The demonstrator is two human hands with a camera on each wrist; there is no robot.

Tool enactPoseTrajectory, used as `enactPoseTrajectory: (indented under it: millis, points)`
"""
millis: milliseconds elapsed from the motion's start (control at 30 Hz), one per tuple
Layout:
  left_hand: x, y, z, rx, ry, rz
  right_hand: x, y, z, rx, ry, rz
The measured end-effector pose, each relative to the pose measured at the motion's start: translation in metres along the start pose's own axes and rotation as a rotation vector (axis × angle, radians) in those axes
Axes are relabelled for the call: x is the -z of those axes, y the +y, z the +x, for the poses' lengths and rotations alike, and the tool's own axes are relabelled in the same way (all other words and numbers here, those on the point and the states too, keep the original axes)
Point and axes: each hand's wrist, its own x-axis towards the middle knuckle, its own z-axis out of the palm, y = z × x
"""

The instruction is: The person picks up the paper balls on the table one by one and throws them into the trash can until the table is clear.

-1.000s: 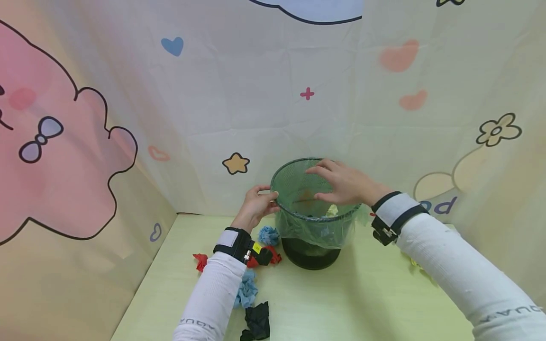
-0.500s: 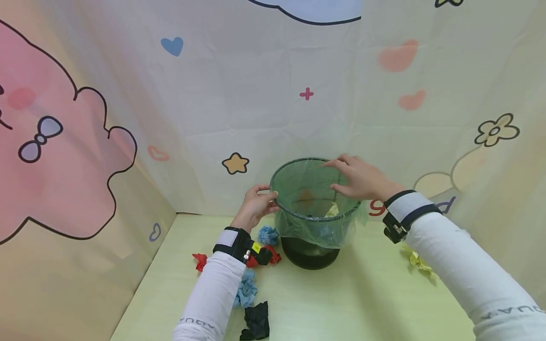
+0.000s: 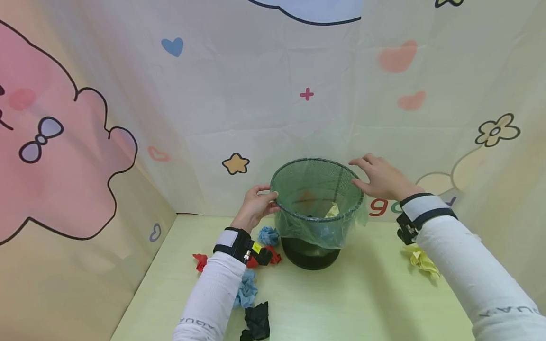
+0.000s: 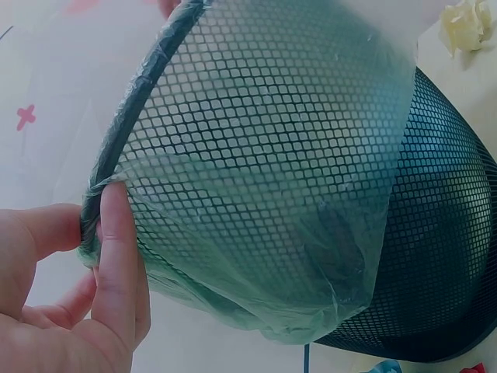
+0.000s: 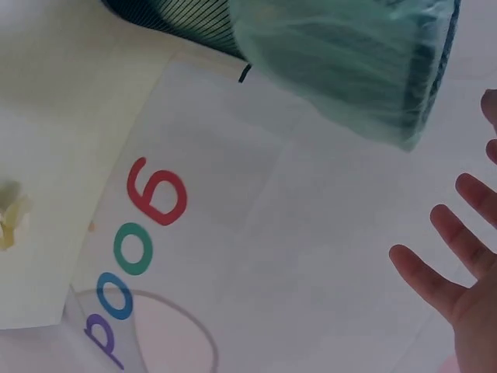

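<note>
A black mesh wastebasket (image 3: 310,255) stands on the table, lined with a thin green plastic bag (image 3: 313,232) folded over its rim. My left hand (image 3: 255,208) pinches the bagged rim on the left, thumb on one side and fingers on the other in the left wrist view. Just off the right side of the rim hovers my right hand (image 3: 384,180), fingers spread and holding nothing. In the right wrist view its fingertips are apart from the bag (image 5: 342,70). Crumpled yellow paper (image 3: 332,210) lies inside the wastebasket.
Left of the wastebasket lie blue crumpled paper (image 3: 268,235), red crumpled paper (image 3: 200,262), more blue paper (image 3: 246,290) and black crumpled paper (image 3: 258,320). Yellow crumpled paper (image 3: 422,263) is at the right, beside my sleeve. A printed curtain (image 3: 256,94) hangs behind the table.
My right hand has moved right, from over the wastebasket's opening to beyond its right rim. My left hand keeps its grip on the rim, and the wastebasket stays in place.
</note>
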Motion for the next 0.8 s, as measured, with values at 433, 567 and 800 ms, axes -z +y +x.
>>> enactPoseTrajectory:
  millis: [433,567,800]
  points:
    - [0.0,0.0,0.0,0.006,0.001,-0.006,-0.016,0.023,-0.033,-0.199,-0.111,-0.028]
    - [0.0,0.0,-0.001,0.006,0.006,-0.001,-0.025,0.029,-0.045,-0.25,-0.144,-0.016]
    - [0.0,0.0,-0.001,0.003,0.005,-0.011,-0.041,0.039,-0.068,-0.322,-0.196,0.016]
